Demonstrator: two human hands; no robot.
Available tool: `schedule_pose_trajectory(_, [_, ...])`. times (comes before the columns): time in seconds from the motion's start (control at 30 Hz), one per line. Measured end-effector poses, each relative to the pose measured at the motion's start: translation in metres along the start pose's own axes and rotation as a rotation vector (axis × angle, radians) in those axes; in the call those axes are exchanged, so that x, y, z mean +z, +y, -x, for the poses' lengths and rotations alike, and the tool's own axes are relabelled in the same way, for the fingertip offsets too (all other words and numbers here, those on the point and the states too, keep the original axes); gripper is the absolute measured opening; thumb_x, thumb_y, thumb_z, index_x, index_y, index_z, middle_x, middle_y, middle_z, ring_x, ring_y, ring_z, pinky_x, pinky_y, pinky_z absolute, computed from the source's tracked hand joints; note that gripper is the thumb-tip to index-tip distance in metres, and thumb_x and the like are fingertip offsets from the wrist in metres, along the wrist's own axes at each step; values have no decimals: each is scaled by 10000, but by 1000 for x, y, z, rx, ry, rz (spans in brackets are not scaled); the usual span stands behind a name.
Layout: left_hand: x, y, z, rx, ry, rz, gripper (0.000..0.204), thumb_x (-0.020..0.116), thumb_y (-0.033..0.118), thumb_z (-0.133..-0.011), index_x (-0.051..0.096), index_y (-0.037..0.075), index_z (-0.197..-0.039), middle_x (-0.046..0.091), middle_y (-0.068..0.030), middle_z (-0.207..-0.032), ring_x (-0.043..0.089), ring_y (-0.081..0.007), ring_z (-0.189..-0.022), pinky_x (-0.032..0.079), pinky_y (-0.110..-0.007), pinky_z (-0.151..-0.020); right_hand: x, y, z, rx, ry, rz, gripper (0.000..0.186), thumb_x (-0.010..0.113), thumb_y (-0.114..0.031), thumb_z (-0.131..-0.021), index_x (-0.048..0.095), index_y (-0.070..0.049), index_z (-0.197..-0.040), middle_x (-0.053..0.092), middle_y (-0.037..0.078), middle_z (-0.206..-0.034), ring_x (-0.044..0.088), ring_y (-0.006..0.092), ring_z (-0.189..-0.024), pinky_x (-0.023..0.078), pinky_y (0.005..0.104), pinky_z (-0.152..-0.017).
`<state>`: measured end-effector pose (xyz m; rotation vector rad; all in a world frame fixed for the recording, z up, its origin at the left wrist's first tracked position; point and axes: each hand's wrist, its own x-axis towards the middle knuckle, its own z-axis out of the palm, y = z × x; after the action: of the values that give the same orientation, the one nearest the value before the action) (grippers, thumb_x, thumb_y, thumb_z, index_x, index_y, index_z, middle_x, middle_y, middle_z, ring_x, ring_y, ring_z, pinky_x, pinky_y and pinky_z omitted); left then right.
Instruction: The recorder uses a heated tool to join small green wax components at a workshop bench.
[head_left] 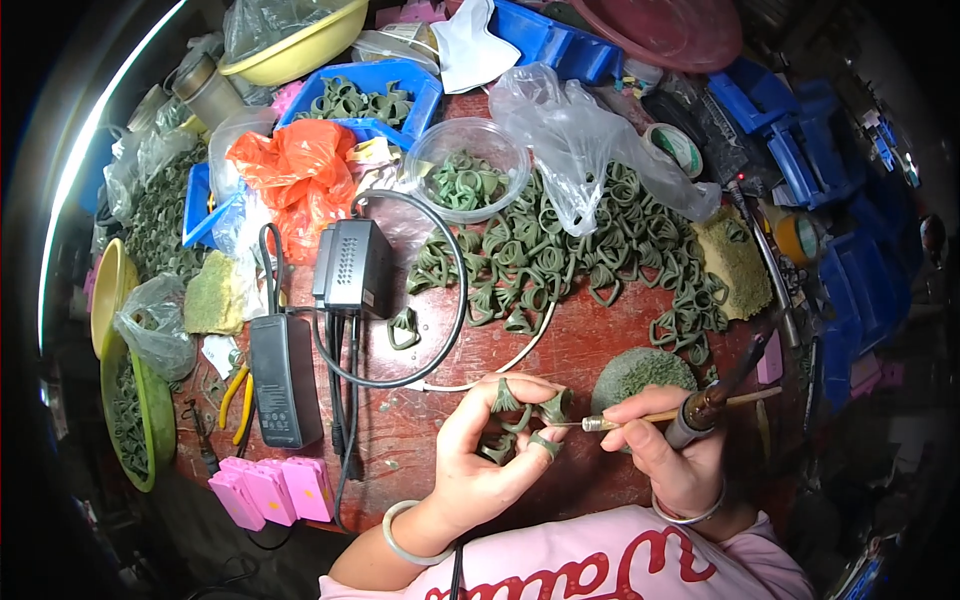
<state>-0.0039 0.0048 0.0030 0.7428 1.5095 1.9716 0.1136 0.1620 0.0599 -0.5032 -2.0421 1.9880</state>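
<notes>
Green rings point(556, 407) sat in the left hand point(485, 468), its grip pinched around them; the right hand point(678, 462) pinched a slim wooden-handled tool point(655, 417), its tip close by them. Beyond lay a round green pad point(645, 374), then heaped rings point(520, 244) on the red bench point(395, 440).

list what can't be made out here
Head view: slim wooden-handled tool, tip too small to judge contact with held dark green rings.
Head view: pink fabric shirt, cut off by the lower edge.
Head view: anything beneath the crumpled orange plastic bag, hidden by it.
</notes>
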Motion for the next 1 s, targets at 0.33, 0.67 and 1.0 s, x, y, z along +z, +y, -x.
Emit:
schedule_pose_trajectory(0.33, [5, 2, -5, 173, 40, -175, 311, 695, -84, -769, 607, -13, -1059, 629, -130, -1070, 602, -114, -843, 481, -204, -564, 1, -1, 1, 44, 98, -113, 150, 586, -38, -946, 635, 63, -1045, 703, 120, -832, 680, 139, -774, 523, 241, -705])
schedule_pose_trajectory(0.67, [4, 3, -7, 281, 41, -302, 302, 689, -91, -749, 612, -21, -1033, 636, -145, -1047, 626, -166, -859, 516, -235, -636, -1, 0, 3, 104, 175, -109, 152, 600, -39, -934, 649, 57, -1042, 700, 115, -834, 679, 132, -752, 522, 240, -687])
schedule_pose_trajectory(1.0, [6, 2, -4, 234, 45, -240, 306, 690, -86, -751, 611, -23, -1040, 626, -141, -1050, 620, -148, -845, 510, -227, -643, -6, -5, 8, 38, 226, 36, 162, 577, -57, -952, 633, 53, -1056, 690, 91, -777, 665, 127, -709, 508, 229, -644])
